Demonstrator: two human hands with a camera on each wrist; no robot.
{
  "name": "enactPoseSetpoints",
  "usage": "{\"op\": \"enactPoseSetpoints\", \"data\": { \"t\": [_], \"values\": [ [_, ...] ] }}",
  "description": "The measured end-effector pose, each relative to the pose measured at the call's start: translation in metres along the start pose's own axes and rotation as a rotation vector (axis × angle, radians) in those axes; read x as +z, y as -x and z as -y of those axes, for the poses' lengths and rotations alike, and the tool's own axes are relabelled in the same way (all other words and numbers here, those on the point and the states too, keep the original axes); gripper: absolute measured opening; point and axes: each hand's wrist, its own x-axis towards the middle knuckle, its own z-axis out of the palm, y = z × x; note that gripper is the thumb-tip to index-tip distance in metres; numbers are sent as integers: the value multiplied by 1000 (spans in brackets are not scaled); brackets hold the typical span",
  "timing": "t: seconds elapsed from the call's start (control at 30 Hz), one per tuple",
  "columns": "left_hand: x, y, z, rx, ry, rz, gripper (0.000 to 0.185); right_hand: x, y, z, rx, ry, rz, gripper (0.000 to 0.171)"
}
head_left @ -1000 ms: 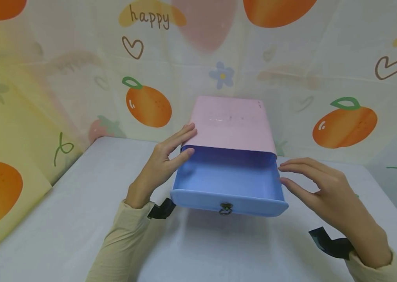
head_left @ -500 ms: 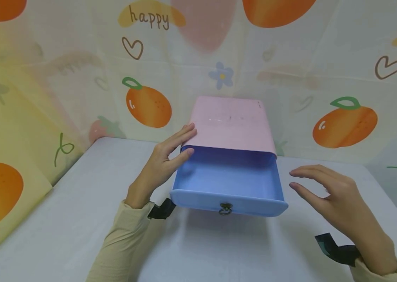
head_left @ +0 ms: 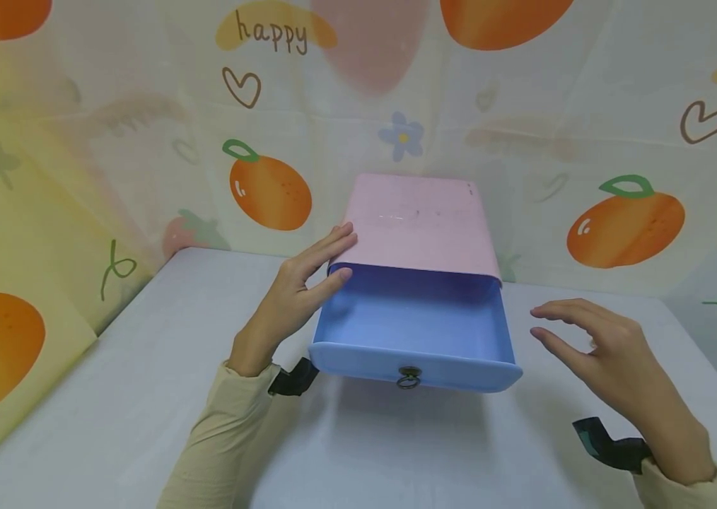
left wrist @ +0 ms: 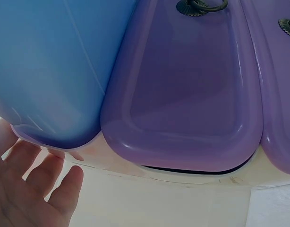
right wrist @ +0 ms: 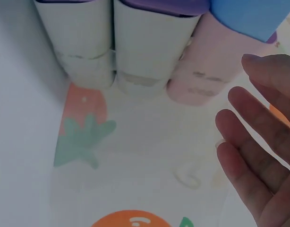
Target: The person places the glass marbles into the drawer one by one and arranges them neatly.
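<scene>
A small chest of drawers with a pink top [head_left: 422, 223] stands in the middle of the table. Its blue top drawer [head_left: 358, 359] is pulled out, bare inside, with a ring pull [head_left: 408, 380] on the front. My left hand [head_left: 288, 297] rests against the pink casing's left side near the front edge, fingers extended and thumb by the drawer's side. To the right of the drawer, apart from it, my right hand [head_left: 613, 353] hovers with fingers loosely bent and nothing in them. Purple drawers [left wrist: 183, 94] beneath, pushed in, show in the left wrist view.
A white cloth [head_left: 161, 382] covers the table. Behind it hangs a printed backdrop [head_left: 524, 127] with oranges and hearts. In the right wrist view, pale lower casings [right wrist: 149, 52] sit below the pink one. Black straps [head_left: 613, 449] show at both wrists.
My right hand has drawn away from the drawer's right side, moving right and slightly down. My left hand and the drawer have stayed in place.
</scene>
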Motion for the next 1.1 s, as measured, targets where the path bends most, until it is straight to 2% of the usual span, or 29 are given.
{"op": "enactPoseSetpoints", "data": {
  "t": [0.17,0.8,1.1],
  "values": [
    [-1,0,-2,0,3,-3,49,1,1,-5,44,24,17,40],
    [0,1,-2,-9,1,-3,49,5,8,-33,118,52,43,35],
    [0,1,-2,-9,-1,-5,49,9,12,-47,139,20,40,35]
  ]
}}
